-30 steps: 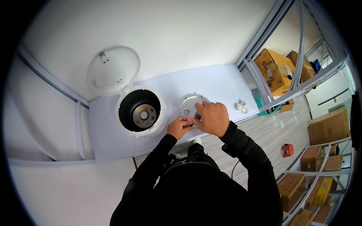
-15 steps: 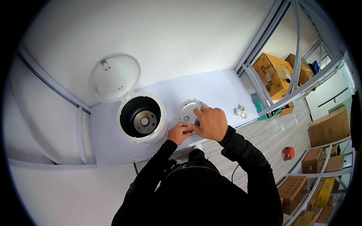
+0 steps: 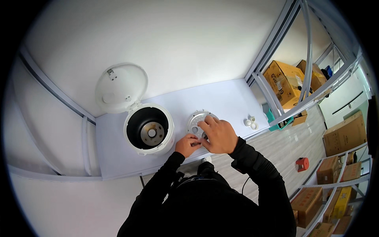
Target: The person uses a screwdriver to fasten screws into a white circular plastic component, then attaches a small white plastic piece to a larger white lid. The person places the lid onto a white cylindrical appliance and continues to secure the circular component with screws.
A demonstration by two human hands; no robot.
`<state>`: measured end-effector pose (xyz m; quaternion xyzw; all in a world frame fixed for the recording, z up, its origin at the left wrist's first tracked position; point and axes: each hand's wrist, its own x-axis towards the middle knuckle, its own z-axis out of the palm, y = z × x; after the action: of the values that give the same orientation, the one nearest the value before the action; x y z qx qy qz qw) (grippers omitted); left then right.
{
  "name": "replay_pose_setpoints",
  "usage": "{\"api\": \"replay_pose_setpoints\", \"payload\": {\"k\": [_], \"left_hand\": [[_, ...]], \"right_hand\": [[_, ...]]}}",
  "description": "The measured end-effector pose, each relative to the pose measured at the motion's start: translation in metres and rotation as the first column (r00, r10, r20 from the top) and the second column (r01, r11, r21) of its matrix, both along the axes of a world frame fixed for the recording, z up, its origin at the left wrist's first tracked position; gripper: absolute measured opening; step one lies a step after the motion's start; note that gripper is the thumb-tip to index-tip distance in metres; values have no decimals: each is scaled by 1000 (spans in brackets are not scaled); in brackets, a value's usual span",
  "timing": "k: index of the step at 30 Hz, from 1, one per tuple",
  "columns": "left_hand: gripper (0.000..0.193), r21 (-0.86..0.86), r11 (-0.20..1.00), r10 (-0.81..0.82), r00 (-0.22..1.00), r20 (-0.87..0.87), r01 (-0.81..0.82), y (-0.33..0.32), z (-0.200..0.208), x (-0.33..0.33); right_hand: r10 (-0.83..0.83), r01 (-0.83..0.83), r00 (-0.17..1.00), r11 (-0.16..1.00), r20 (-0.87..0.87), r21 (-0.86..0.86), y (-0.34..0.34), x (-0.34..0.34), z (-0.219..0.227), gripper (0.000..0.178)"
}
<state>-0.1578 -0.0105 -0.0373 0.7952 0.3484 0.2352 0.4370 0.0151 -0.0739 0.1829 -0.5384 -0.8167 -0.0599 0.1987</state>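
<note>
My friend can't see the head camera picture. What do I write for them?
A person's left hand and right hand are close together, partly hiding a round, holed metal disc on a pale table. A white cooker, lid open, stands to the left; small white parts sit to the right.

A: State the finish of the cooker (image 3: 168,144).
B: Smooth white plastic, slightly glossy; its lid (image 3: 122,87) matches. The liner (image 3: 136,123) is matt black. The base plate (image 3: 147,136) inside is bare metal with brownish stains.
A: And the perforated disc (image 3: 196,119)?
B: Silvery metal by appearance, with a light sheen.
A: Specify table (image 3: 221,100) and sleeves (image 3: 259,168).
B: Table: smooth, low sheen. Sleeves: matt black cloth.
A: Specify boxes (image 3: 344,136) and floor (image 3: 272,158).
B: Boxes: matt cardboard. Floor: smooth, glossy, streaked like wood.
</note>
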Motion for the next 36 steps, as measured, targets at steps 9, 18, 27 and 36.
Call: {"api": "replay_pose_setpoints", "payload": {"k": [9,18,27,36], "left_hand": [[24,-27,1000,1,1000,-9,-1,5,-15,2],[22,-87,996,-27,999,-19,26,5,4,2],[21,20,999,-47,998,-35,48,6,0,3],[22,18,999,-50,997,-64,51,5,4,1]], "right_hand": [[-107,112,991,992,78,-52,-1,0,-3,41],[-152,179,976,968,157,-178,1,8,-13,42],[-12,15,1000,994,29,-108,-1,10,-10,42],[7,-7,1000,999,-16,-50,-2,4,-7,35]]}}
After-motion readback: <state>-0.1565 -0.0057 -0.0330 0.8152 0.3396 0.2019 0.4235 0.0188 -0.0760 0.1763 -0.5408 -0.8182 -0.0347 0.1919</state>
